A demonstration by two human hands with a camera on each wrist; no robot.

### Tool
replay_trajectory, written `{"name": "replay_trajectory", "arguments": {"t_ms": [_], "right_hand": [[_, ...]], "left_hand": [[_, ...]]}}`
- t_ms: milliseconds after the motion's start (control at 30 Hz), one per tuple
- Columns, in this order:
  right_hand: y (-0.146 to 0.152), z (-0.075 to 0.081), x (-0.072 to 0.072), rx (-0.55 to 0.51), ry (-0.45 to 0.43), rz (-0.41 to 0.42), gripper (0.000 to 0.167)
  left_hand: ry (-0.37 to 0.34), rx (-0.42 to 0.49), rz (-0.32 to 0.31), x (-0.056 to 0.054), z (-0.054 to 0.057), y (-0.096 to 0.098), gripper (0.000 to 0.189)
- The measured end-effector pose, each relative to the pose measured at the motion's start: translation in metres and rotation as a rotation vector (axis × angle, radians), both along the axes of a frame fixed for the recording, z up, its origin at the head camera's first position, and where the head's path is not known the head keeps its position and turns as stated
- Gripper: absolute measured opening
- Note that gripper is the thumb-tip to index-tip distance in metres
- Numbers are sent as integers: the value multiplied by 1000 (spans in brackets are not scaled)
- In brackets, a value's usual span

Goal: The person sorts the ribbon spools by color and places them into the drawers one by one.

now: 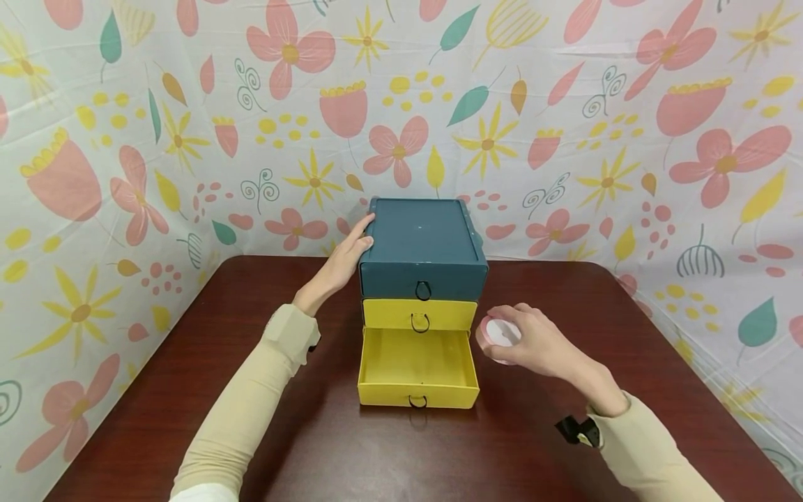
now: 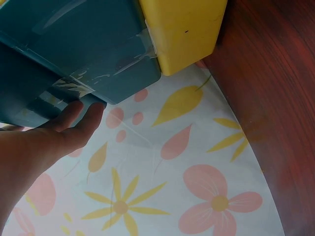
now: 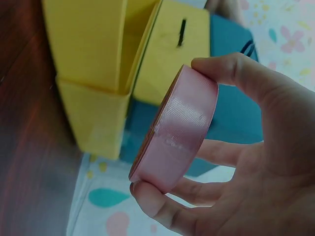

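A small chest of drawers [image 1: 422,230] stands on the table, with a blue top section over two yellow drawers. Its bottom yellow drawer [image 1: 401,397] is pulled out and looks bare inside, while the middle yellow drawer [image 1: 389,314] and the blue drawer [image 1: 392,280] are closed. My left hand [image 1: 339,265] rests its fingers against the chest's upper left side; the left wrist view shows the fingertips [image 2: 96,110] at the blue wall. To the right of the open drawer, my right hand [image 1: 539,341] pinches a roll of pink ribbon [image 3: 177,128] between thumb and fingers.
The dark red-brown table [image 1: 314,446] extends around the chest. A flower-printed cloth [image 1: 395,90] hangs behind and along both sides. Black loop pulls [image 1: 419,402] stick out from the drawer fronts.
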State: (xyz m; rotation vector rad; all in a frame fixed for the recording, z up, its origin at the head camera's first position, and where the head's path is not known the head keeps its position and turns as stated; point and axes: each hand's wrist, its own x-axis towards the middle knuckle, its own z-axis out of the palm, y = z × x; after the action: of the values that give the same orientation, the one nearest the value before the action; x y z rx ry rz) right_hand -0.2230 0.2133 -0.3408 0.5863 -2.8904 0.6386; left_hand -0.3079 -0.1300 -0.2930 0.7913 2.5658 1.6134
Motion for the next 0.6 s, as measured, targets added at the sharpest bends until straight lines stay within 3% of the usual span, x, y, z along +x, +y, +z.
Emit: {"name": "replay_trajectory", "arguments": {"t_ms": [67,300,600], "right_hand": [[-6,1,3,-4,-9,24,53],[-26,2,10,-11,-48,98,49],[-51,-8,10,-34,-18,174,47]], "left_hand": [[-2,1,0,-2,-2,0,57],[4,25,10,-26,-24,-4,56],[36,44,-1,-28,-27,-3,57]]}}
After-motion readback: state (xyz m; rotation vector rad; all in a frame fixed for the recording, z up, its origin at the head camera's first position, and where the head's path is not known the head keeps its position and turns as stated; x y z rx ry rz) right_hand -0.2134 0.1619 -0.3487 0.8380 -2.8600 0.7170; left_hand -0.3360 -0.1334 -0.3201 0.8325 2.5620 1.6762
